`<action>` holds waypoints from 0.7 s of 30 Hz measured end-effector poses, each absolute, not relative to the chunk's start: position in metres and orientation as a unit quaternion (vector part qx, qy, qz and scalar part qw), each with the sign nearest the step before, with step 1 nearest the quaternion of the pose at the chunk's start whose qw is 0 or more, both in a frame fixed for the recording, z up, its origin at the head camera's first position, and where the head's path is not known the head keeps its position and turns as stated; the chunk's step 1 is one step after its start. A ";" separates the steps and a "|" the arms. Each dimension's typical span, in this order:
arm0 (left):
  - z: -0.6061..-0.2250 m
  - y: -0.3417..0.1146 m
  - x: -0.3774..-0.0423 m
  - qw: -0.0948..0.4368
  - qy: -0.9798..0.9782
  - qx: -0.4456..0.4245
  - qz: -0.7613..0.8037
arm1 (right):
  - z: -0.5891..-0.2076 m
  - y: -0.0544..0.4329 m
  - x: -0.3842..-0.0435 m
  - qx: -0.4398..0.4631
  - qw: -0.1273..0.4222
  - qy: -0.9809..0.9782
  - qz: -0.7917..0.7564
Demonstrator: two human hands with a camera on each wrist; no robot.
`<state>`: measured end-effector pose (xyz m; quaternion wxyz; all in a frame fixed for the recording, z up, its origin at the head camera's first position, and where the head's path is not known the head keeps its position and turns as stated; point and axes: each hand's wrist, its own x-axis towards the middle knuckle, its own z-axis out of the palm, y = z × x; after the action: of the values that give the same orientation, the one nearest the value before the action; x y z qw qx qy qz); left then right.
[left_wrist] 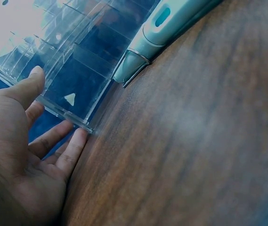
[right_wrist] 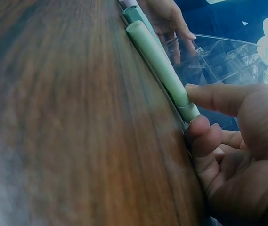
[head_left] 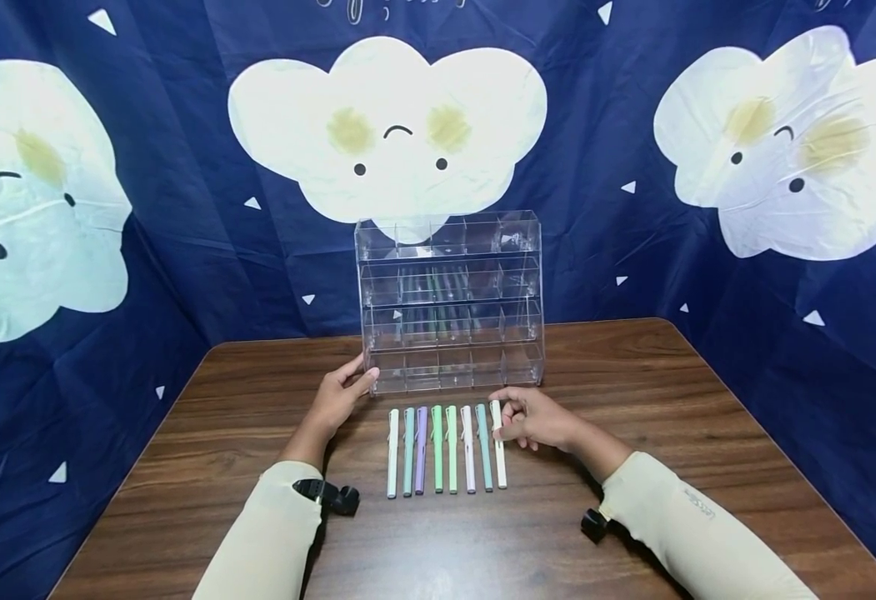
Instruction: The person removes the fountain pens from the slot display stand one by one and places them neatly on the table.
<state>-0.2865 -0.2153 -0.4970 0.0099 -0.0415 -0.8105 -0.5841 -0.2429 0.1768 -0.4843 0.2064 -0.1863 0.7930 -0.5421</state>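
Observation:
A tiered clear plastic display rack (head_left: 453, 333) with many small compartments stands upright on the table. My left hand (head_left: 338, 398) rests against its lower left corner, the thumb at the front and the straight fingers (left_wrist: 72, 153) touching the side. Below the rack several capped pens lie side by side in a row. At the row's right end my right hand (head_left: 541, 419) pinches a cream pen (head_left: 499, 458) near its clip end between thumb and fingers; the pen still lies in line with the others. Beside it is a teal pen (head_left: 485, 462).
The row also has a white pen (head_left: 392, 458) at its left end, a purple pen (head_left: 421, 458) and green pens, among others. Wooden table (head_left: 438, 550) surface extends around. A dark blue cloth (head_left: 595, 275) with clouds hangs behind and at both sides.

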 end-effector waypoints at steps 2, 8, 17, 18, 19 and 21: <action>-0.497 -0.215 -0.287 0.013 -0.810 -0.042 -0.584 | -0.483 0.176 -0.242 -0.186 0.206 0.795 -0.540; -0.498 -0.214 -0.286 0.016 -0.807 -0.043 -0.589 | -0.483 0.175 -0.241 -0.186 0.204 0.800 -0.532; -0.498 -0.214 -0.286 0.014 -0.803 -0.042 -0.594 | -0.482 0.175 -0.241 -0.189 0.209 0.799 -0.531; -0.498 -0.214 -0.286 0.014 -0.803 -0.042 -0.595 | -0.481 0.175 -0.241 -0.190 0.209 0.799 -0.531; -0.498 -0.214 -0.286 0.014 -0.803 -0.042 -0.595 | -0.481 0.175 -0.241 -0.191 0.209 0.799 -0.531; -0.498 -0.214 -0.286 0.014 -0.801 -0.041 -0.597 | -0.481 0.175 -0.241 -0.191 0.210 0.799 -0.530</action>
<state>-0.2861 -0.2138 -0.4976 0.0137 -0.0409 -0.8011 -0.5970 -0.2406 0.1746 -0.4810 0.2099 -0.1909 0.7992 -0.5299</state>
